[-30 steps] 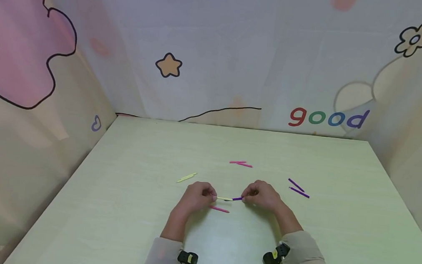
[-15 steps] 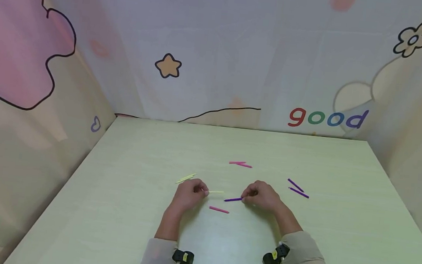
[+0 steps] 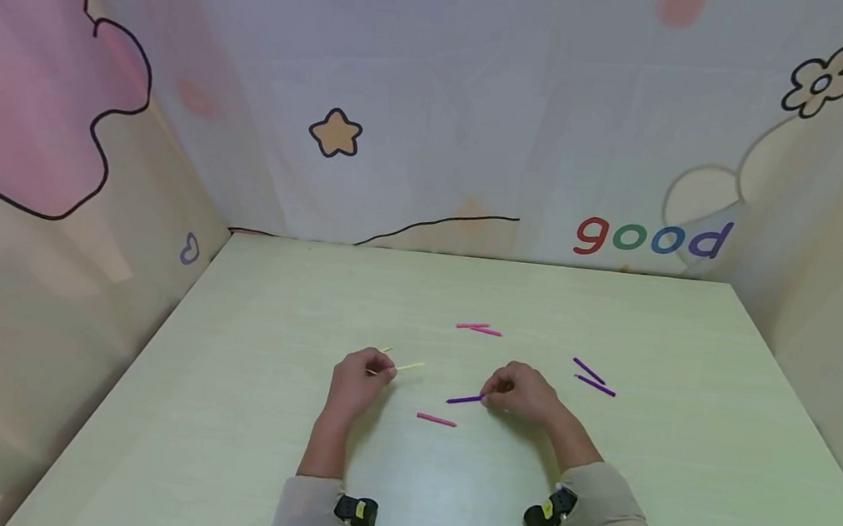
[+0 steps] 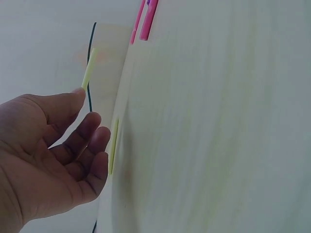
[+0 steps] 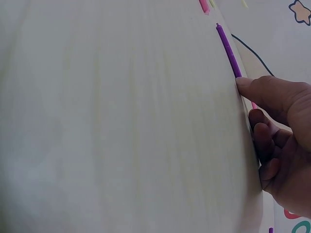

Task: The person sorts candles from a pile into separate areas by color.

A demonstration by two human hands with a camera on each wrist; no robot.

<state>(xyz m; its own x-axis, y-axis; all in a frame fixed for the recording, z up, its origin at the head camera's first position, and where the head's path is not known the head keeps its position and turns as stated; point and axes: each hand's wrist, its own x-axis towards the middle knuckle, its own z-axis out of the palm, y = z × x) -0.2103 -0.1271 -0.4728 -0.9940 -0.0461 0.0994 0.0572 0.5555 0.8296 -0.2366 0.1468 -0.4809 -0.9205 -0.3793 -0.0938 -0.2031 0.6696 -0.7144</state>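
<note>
My left hand (image 3: 357, 383) pinches a thin pale yellow stick (image 3: 410, 366) between thumb and fingertips. In the left wrist view this yellow stick (image 4: 88, 70) points up from the thumb, raised off the table, the other fingers loosely curled. Another yellow stick (image 4: 114, 145) lies on the table just beyond those fingers; the head view has the hand largely hiding it. My right hand (image 3: 523, 391) pinches one end of a purple stick (image 3: 464, 399), whose free end points left, low at the tabletop. A pink stick (image 3: 436, 420) lies between the hands, nearer the body.
Two pink sticks (image 3: 479, 328) lie close together farther back on the pale table (image 3: 299, 286). Toward the right are two purple sticks (image 3: 592, 378). A printed cloth backdrop (image 3: 433, 130) rises behind the table's far edge.
My left hand has drawn its yellow stick away from the purple one, moving left and back toward the other yellow sticks. The right hand and its purple stick have stayed in place.
</note>
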